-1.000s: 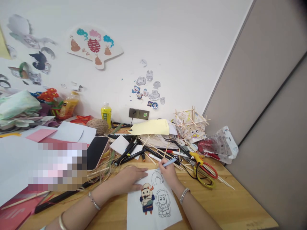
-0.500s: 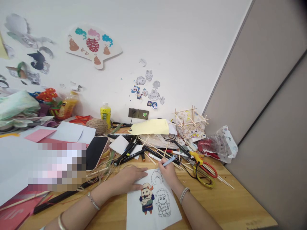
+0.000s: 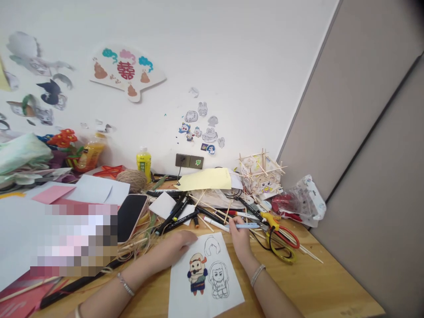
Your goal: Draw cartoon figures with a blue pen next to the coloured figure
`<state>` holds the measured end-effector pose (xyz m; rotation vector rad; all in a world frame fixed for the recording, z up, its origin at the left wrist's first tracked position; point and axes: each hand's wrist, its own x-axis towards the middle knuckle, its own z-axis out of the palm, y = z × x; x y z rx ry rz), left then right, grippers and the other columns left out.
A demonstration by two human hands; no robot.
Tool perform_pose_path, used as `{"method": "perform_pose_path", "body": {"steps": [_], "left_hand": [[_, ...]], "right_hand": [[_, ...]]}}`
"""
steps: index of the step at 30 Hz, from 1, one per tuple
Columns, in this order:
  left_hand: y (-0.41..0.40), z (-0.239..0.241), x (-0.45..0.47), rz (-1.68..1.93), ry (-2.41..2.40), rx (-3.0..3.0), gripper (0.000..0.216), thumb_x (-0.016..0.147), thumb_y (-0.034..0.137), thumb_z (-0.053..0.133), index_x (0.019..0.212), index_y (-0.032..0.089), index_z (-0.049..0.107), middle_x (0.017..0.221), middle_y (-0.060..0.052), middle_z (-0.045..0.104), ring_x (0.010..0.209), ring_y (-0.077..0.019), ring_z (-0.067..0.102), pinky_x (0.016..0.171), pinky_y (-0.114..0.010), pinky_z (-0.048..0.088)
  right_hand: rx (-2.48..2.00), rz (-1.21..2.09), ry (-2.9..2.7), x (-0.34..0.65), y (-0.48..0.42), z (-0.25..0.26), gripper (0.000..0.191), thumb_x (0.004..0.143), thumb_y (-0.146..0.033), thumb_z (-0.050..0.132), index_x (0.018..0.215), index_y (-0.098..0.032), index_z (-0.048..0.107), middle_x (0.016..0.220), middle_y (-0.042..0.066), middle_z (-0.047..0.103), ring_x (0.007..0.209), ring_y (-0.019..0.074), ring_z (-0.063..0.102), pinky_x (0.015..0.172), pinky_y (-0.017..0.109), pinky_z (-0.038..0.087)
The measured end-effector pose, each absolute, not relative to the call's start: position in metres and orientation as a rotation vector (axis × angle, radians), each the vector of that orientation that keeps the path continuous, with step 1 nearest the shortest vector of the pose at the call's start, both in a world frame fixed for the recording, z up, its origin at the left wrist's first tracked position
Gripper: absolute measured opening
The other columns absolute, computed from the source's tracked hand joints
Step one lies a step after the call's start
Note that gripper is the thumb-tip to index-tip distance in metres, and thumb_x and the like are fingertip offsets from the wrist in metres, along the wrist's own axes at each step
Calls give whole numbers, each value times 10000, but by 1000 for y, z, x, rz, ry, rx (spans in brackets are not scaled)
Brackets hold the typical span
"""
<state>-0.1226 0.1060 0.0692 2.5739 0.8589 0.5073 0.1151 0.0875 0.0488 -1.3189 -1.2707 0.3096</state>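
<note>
A white sheet [image 3: 205,282] with cartoon figures lies on the wooden table [image 3: 314,287]; one figure is coloured, two are outlines. My left hand [image 3: 177,245] rests flat on the sheet's upper left edge, fingers stretched out. My right hand [image 3: 240,236] is closed on a light blue marker [image 3: 247,226], held almost level just beyond the sheet's top right corner, over the pile of pens.
Black markers and wooden sticks [image 3: 198,212] litter the table behind the sheet. Red and yellow scissors [image 3: 285,243] lie to the right. A phone [image 3: 132,212], paper sheets, a twine ball [image 3: 130,179], a yellow bottle [image 3: 144,161] and a stick frame [image 3: 261,174] stand further back.
My right hand has lifted off the sheet and shifted right, tipping the blue marker level over the pen pile. The left hand stays on the paper. The view dipped slightly.
</note>
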Motion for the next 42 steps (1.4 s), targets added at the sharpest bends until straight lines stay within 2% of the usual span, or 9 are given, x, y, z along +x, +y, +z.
{"method": "perform_pose_path", "body": {"steps": [4, 9, 13, 17, 21, 24, 27, 32, 42], "left_hand": [[107, 70, -122, 575, 897, 2496, 242, 776, 98, 393, 752, 183, 618, 886, -36, 685, 819, -192, 609, 744, -268, 443], [110, 65, -124, 686, 989, 2436, 262, 797, 122, 385, 833, 190, 636, 974, -39, 682, 905, -209, 601, 817, -292, 440], [109, 66, -125, 654, 1072, 2439, 314, 814, 140, 377, 979, 196, 638, 1062, -59, 665, 990, -218, 589, 880, -310, 429], [100, 76, -124, 406, 1021, 2594, 315, 803, 278, 503, 1091, 210, 611, 1192, -91, 605, 1074, -263, 554, 930, -357, 415], [93, 86, -124, 293, 1000, 2667, 394, 779, 392, 576, 1135, 224, 595, 1293, -120, 531, 1144, -306, 513, 947, -391, 411], [93, 86, -125, 237, 1009, 2667, 425, 777, 399, 588, 1167, 231, 585, 1355, -125, 478, 1195, -315, 478, 974, -392, 394], [97, 80, -126, 230, 1015, 2658, 435, 775, 406, 596, 1177, 238, 590, 1369, -119, 468, 1211, -320, 467, 988, -396, 386], [104, 70, -127, 339, 968, 2659, 421, 773, 396, 603, 1169, 255, 603, 1354, -106, 489, 1195, -313, 489, 981, -399, 401], [107, 66, -128, 317, 952, 2665, 403, 795, 393, 583, 1169, 243, 601, 1376, -106, 466, 1243, -303, 443, 1017, -398, 368]], "right_hand": [[-1305, 286, -1209, 118, 88, 51, 254, 836, -392, 453, 653, -217, 456, 570, -44, 437, 548, 143, 426, 554, 253, 357], [-1277, 332, -1191, 119, 90, 50, 209, 796, -405, 526, 762, -205, 573, 754, 16, 594, 724, 190, 542, 667, 285, 432], [-1218, 422, -1222, 115, 90, 50, 218, 755, -399, 580, 821, -196, 621, 805, 39, 637, 773, 212, 569, 711, 307, 446], [-1199, 565, -1282, 108, 85, 51, 276, 799, -456, 529, 725, -195, 580, 657, 13, 588, 613, 176, 525, 596, 281, 424], [-1134, 726, -1362, 102, 77, 53, 279, 821, -470, 518, 806, -197, 576, 733, 15, 605, 620, 156, 529, 604, 266, 431], [-1145, 763, -1389, 100, 74, 56, 231, 789, -429, 575, 778, -199, 568, 737, 9, 605, 627, 152, 534, 597, 257, 432], [-1162, 802, -1399, 99, 73, 55, 236, 778, -405, 575, 685, -201, 504, 617, -11, 580, 522, 131, 482, 516, 241, 390], [-1222, 836, -1456, 96, 78, 43, 304, 749, -379, 574, 578, -221, 379, 420, -70, 442, 412, 108, 403, 453, 224, 321], [-1210, 823, -1609, 95, 74, 36, 265, 790, -277, 511, 557, -207, 407, 454, -67, 422, 450, 103, 408, 477, 217, 333]]}}
